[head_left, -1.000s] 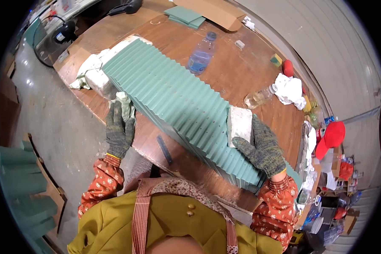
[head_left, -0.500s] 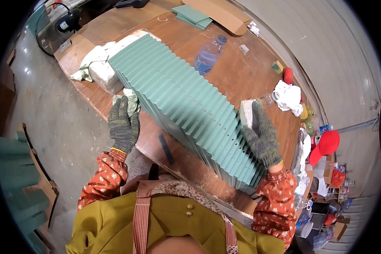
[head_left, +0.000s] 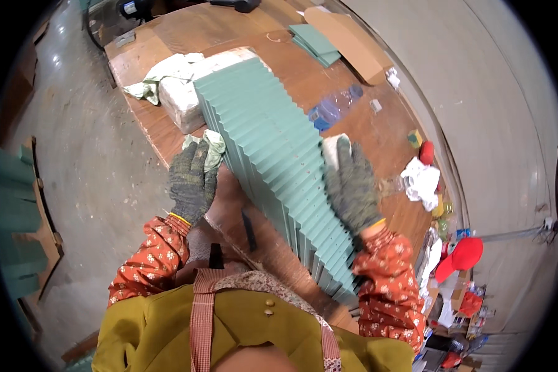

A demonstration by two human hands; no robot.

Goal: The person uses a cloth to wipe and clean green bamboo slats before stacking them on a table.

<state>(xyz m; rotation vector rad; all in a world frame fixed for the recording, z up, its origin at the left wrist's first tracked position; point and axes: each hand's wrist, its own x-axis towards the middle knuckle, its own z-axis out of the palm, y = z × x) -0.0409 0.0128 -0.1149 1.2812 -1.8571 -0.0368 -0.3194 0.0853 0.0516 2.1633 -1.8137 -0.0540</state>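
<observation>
A long row of thin sea-green sheets, standing packed side by side with a ridged top, runs slantwise across the wooden table. Both my hands wear dark grey-green knit gloves. My left hand is closed on a crumpled pale green cloth pressed at the row's left side. Against the right side, my right hand grips a white pad, its fingers pointing toward the far end. The palm side of both gloves is hidden, and the right glove covers part of the sheets' edge.
A white wrapped block with a cloth lies by the row's far end. Right of the row is a plastic bottle. Flat green sheets and cardboard lie at the back. A red cap sits at right.
My right hand and the white pad have slid along the row's right side toward its far end. My left hand stays at the left side with its cloth. The whole view has turned slightly.
</observation>
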